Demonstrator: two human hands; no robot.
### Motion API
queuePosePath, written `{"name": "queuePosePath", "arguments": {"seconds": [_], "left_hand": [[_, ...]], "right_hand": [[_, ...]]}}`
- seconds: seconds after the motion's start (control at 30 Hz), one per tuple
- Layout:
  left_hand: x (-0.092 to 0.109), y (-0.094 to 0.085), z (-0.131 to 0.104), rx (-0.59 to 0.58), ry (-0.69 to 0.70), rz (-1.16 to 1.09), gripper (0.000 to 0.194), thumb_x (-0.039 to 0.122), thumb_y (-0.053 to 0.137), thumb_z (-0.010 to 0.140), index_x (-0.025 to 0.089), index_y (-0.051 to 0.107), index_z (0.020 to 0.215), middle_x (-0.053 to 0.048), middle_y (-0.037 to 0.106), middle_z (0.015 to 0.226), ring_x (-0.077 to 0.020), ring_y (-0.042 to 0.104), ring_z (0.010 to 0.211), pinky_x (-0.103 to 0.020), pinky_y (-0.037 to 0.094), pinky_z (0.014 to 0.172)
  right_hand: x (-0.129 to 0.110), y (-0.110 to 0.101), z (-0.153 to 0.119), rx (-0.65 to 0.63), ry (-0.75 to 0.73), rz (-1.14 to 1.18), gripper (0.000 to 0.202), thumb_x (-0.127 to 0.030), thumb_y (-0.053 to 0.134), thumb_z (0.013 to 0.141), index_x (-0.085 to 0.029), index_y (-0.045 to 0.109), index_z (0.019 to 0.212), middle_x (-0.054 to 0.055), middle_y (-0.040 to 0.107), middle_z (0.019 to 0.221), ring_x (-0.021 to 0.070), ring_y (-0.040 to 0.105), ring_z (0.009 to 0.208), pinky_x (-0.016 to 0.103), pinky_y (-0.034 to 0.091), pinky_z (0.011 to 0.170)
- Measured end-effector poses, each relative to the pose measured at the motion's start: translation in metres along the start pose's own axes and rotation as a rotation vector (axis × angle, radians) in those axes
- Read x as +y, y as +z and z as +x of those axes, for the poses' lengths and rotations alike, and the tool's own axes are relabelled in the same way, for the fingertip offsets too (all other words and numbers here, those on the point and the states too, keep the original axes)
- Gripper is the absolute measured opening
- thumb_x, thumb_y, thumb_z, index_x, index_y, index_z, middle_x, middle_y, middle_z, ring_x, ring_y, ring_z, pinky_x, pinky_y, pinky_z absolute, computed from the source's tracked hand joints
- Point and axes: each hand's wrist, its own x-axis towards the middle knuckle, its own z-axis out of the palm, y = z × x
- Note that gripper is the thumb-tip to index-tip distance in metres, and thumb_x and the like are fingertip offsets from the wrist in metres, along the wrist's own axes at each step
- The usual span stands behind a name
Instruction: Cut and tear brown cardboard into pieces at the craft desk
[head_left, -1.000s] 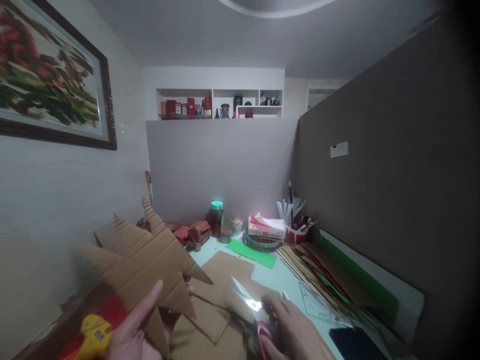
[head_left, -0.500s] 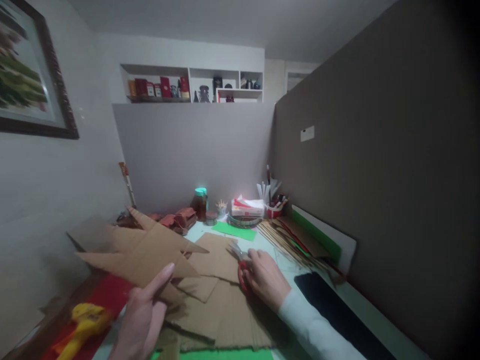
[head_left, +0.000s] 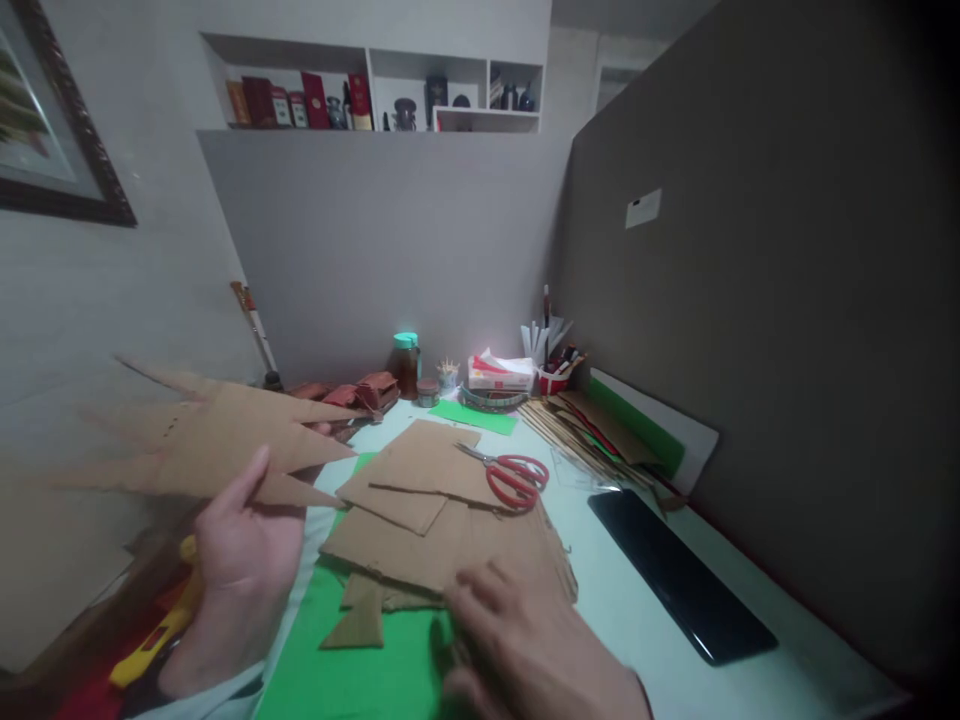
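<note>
Nearest the camera, the right hand [head_left: 536,650] hovers blurred over the near edge of the stack of flat brown cardboard sheets [head_left: 450,520], fingers loosely spread and gripping nothing; whether the fingertips touch the top sheet cannot be told. To its left, the left hand [head_left: 236,560] is closed around the base of a spiky brown cardboard cut-out with long pointed tips [head_left: 217,445], thumb up against its face, holding it lifted off the desk and tilted toward the left wall.

That cut-out looks finished in outline: several clean points fan out from its body. Small brown cardboard offcuts [head_left: 364,620] lie on the bright green paper sheet [head_left: 352,670] under the stack, which suggests cutting is at least partly done. The uncut sheets in the stack suggest more material remains to be worked, though nothing shows what shape is wanted from them.

A yellow glue gun [head_left: 150,635] lies beside the left wrist at the desk's near-left edge, untouched. Farther in, the red-handled scissors [head_left: 510,475] rest closed on top of the cardboard stack, well apart from both hands. A flat black rectangular slab [head_left: 679,575] lies to the right on the pale desk [head_left: 622,620]. At the back stand a brown jar with a teal lid [head_left: 406,362], a red cup of pens [head_left: 553,375] and a bundle of thin wooden sticks [head_left: 570,435].
</note>
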Motion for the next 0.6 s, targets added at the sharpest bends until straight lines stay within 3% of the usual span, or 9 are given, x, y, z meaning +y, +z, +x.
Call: {"name": "queuePosePath", "arguments": {"seconds": [0.13,0.23,0.4,0.47,0.53,0.6], "left_hand": [[0.001,-0.001,-0.002,-0.033,0.029,-0.014,0.025,0.012,0.05,0.09,0.017,0.073,0.096,-0.007,0.078,0.089,-0.0219,0.072,0.097,-0.03,0.061,0.083],[-0.003,-0.001,-0.003,-0.035,0.019,-0.018,0.026,0.008,0.054,0.086,0.017,0.073,0.101,-0.006,0.078,0.093,-0.0232,0.072,0.096,-0.036,0.06,0.089],[-0.006,0.003,-0.007,-0.017,-0.044,-0.009,0.028,0.003,0.053,0.084,0.013,0.073,0.1,-0.008,0.079,0.091,-0.02,0.073,0.091,-0.03,0.058,0.089],[-0.006,0.005,-0.009,-0.015,-0.081,-0.004,0.025,0.003,0.053,0.084,0.011,0.074,0.096,-0.009,0.079,0.089,-0.0192,0.074,0.087,-0.027,0.058,0.088],[-0.007,0.006,-0.011,-0.011,-0.114,0.005,0.026,0.003,0.053,0.085,0.012,0.074,0.095,-0.007,0.079,0.089,-0.0179,0.075,0.083,-0.025,0.058,0.087],[-0.007,0.006,-0.013,-0.017,-0.148,0.019,0.026,0.004,0.053,0.086,0.013,0.074,0.097,-0.006,0.079,0.09,-0.0176,0.075,0.083,-0.025,0.059,0.086]], "right_hand": [[-0.019,0.046,-0.022,0.086,-0.116,-0.127,0.015,-0.024,0.074,0.083,-0.018,0.061,0.087,0.004,0.068,0.083,0.0229,0.06,0.067,0.034,0.044,0.053],[-0.015,0.059,-0.018,0.142,-0.126,-0.148,0.015,-0.019,0.075,0.082,-0.016,0.061,0.086,0.004,0.066,0.076,0.021,0.057,0.064,0.033,0.044,0.053],[-0.024,0.054,0.028,0.204,-0.121,-0.116,0.014,-0.018,0.067,0.084,-0.015,0.06,0.096,0.004,0.067,0.086,0.0187,0.06,0.074,0.028,0.05,0.059],[-0.037,0.064,0.053,0.214,-0.152,-0.11,0.017,-0.03,0.062,0.089,-0.017,0.06,0.101,0.002,0.067,0.087,0.0183,0.062,0.075,0.026,0.05,0.055],[-0.05,0.08,0.076,0.198,-0.134,-0.126,0.014,-0.036,0.062,0.09,-0.022,0.062,0.089,-0.001,0.066,0.078,0.0173,0.062,0.069,0.025,0.046,0.046],[-0.059,0.096,0.089,0.187,-0.017,-0.165,0.032,-0.048,0.069,0.081,-0.017,0.065,0.083,0.004,0.063,0.065,0.0193,0.057,0.052,0.029,0.038,0.035]]}}
